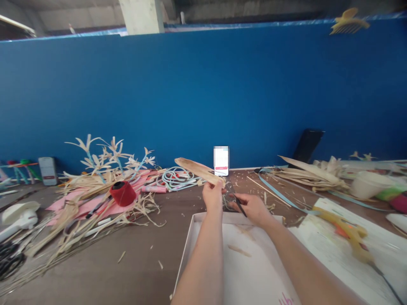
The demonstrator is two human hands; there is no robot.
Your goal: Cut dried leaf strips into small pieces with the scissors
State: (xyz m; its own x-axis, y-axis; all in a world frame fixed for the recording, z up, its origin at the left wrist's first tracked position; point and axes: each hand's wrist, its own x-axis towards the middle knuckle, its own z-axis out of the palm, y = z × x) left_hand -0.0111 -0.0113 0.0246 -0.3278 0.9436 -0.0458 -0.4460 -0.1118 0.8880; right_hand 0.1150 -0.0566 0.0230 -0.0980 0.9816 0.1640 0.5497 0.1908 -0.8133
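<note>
My left hand (pixel 212 195) is closed on the near end of a long dried husk leaf (pixel 197 168) that points up and to the left over the table. My right hand (pixel 252 207) grips a pair of black-handled scissors (pixel 235 198), whose blades meet the leaf just right of my left fingers. Both hands hover above the far edge of a shallow white box lid (pixel 190 239), in which a few husk scraps lie.
Dried husk strips and husk flowers (pixel 110 159) cover pink paper at left, with a red thread spool (pixel 123 193). A phone (pixel 221 161) leans on the blue wall. A yellow glue gun (pixel 348 232) lies on white paper at right; more husks (pixel 310 173) behind.
</note>
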